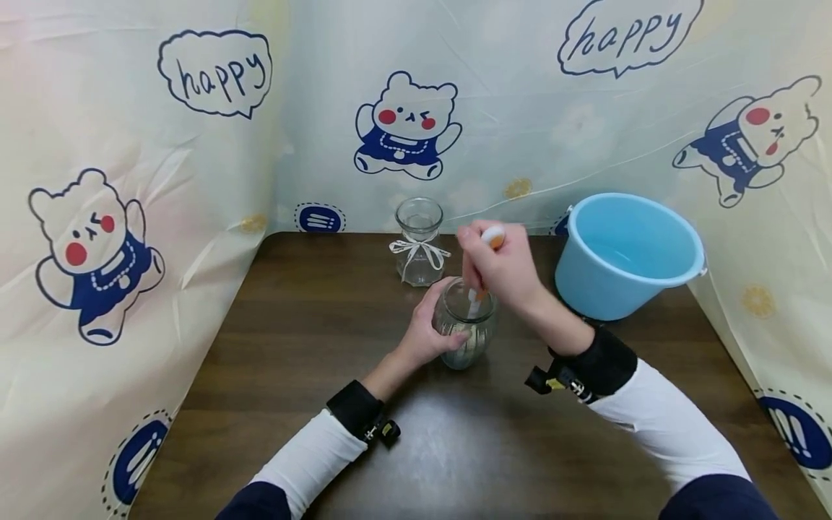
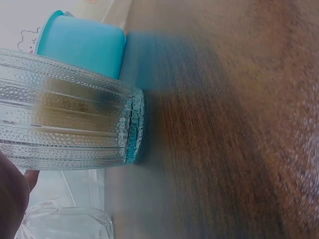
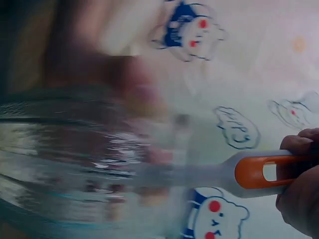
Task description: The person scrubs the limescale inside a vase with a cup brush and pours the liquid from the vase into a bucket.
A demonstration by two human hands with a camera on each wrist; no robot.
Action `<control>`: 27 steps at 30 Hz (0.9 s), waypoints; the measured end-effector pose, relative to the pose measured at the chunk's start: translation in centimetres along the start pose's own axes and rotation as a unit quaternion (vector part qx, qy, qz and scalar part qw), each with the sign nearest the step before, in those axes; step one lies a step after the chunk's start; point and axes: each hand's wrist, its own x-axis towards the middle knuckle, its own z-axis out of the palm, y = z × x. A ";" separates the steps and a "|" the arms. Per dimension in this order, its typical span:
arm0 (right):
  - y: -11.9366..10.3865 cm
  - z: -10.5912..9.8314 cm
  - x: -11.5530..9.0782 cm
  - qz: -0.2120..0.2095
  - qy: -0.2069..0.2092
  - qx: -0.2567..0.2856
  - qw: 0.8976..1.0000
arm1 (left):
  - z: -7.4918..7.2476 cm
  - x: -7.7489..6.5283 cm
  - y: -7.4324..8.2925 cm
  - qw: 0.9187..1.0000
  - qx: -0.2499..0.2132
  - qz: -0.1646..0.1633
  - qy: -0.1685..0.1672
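A ribbed clear glass jar (image 1: 463, 350) stands upright on the table, its lower end right at the wood in the left wrist view. Round its left side my left hand (image 1: 425, 332) grips it, thumb across the front. Above the jar's mouth, my right hand (image 1: 499, 263) holds a bottle brush by its white and orange handle (image 3: 251, 172). The brush's pale shaft (image 3: 199, 175) runs down through the rim, and a blurred tan head (image 2: 75, 107) shows through the ribbed glass. The jar is blurred in the right wrist view.
Behind the jar stands a second glass jar (image 1: 419, 271) with a white ribbon bow at its neck. A light blue bucket (image 1: 601, 289) is at the back right of the dark wooden table (image 1: 292, 339). Printed cloth (image 1: 520, 130) hangs along the back and sides.
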 end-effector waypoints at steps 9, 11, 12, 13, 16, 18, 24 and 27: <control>-1.4 -1.7 2.3 0.104 0.013 0.087 0.991 | 0.4 0.1 -0.5 1.000 0.015 0.013 0.007; -0.6 -1.4 1.7 0.113 0.011 0.066 0.991 | 0.6 0.0 -1.6 1.000 0.019 0.010 0.009; -0.1 -1.3 1.5 0.118 0.010 0.055 0.991 | 0.6 0.0 -2.2 1.000 0.022 0.009 0.010; 0.2 -1.2 1.3 0.123 0.011 0.048 0.991 | 0.7 -0.1 -2.8 1.000 0.025 0.006 0.011; 0.3 -1.1 1.3 0.130 0.018 0.060 0.990 | 0.8 -0.3 -4.3 0.999 0.031 0.003 0.013; -0.6 -1.4 1.7 0.131 0.021 0.083 0.988 | 0.8 -0.3 -4.6 0.999 0.034 0.005 0.014; -3.9 -2.1 2.8 0.108 0.023 0.127 0.986 | 0.8 -0.2 -4.5 0.999 0.040 0.011 0.015; -2.5 -1.7 2.3 0.116 0.030 0.104 0.987 | 0.9 -0.2 -4.5 0.999 0.043 0.009 0.017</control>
